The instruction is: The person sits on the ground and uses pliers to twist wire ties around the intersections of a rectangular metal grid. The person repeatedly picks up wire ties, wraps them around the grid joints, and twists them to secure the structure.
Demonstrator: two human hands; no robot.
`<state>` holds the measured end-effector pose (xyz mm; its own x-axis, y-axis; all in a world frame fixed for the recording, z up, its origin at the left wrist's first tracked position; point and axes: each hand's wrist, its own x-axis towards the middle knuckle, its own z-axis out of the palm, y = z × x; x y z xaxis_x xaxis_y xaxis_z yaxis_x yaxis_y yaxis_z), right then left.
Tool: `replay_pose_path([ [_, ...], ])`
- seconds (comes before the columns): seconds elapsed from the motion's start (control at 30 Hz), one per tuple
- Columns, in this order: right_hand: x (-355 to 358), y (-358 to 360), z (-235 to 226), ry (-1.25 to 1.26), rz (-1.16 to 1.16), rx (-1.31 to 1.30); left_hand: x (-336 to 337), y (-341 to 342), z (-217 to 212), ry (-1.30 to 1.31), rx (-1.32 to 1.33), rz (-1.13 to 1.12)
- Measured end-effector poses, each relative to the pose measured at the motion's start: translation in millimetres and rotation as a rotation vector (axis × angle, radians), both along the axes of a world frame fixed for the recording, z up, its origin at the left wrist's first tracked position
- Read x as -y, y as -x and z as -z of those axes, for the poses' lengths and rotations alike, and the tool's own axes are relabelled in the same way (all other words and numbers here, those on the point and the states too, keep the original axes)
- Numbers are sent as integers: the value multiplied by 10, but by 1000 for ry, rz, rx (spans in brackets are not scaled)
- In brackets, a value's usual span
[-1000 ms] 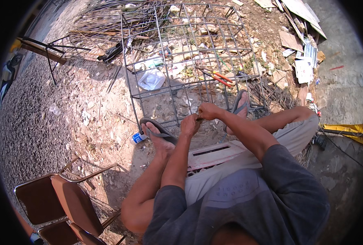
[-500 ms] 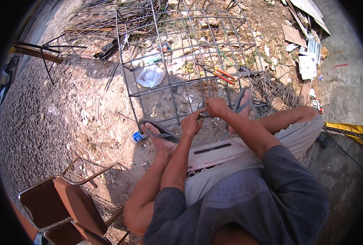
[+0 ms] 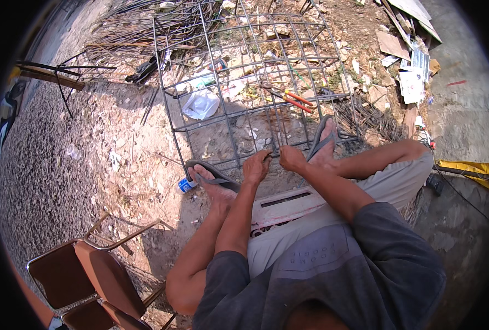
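My left hand (image 3: 255, 167) and my right hand (image 3: 293, 159) are both closed, a short gap apart, at the near edge of a rebar grid (image 3: 226, 103). Thin brown wires (image 3: 281, 125) run down from the grid toward my right hand, but I cannot make out what the fingers of either hand hold. Beyond my hands, pliers or cutters with red-orange handles (image 3: 298, 103) lie across the grid bars. My sandalled feet rest on either side of my hands, the left one beside the grid's near corner.
A blue can (image 3: 186, 185) lies by my left foot. A white plastic bag (image 3: 201, 104) sits under the grid, and a heap of steel rods (image 3: 129, 34) lies beyond. Brown chairs (image 3: 63, 275) stand at lower left. Boards (image 3: 393, 45) and loose wire (image 3: 376, 118) are at right.
My hands were nearly touching, with a dark thing between them; now they are apart. My right hand has moved down toward me, and my left hand has shifted slightly left.
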<state>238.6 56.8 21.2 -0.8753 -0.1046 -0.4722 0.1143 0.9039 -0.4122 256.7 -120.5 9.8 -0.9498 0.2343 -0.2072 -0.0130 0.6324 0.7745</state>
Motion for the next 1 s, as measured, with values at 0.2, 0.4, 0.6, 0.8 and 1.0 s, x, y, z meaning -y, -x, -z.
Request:
replay_pose_path([
  [0.2,80,-121,124,496,471,640,5,-5,-10,5,-27,29],
  [0.4,1,-85,-204,828,937,908,-27,-13,10,30,-68,45],
  [0.6,-46,-114,-346,666,665,727,-42,-22,47,55,-101,44],
  [0.8,-406,618,-517,71,81,-393,-38,-15,18,52,-70,43],
  [1.0,-715,1283,-494,-210,-101,-850,-35,-9,35,58,-79,42],
])
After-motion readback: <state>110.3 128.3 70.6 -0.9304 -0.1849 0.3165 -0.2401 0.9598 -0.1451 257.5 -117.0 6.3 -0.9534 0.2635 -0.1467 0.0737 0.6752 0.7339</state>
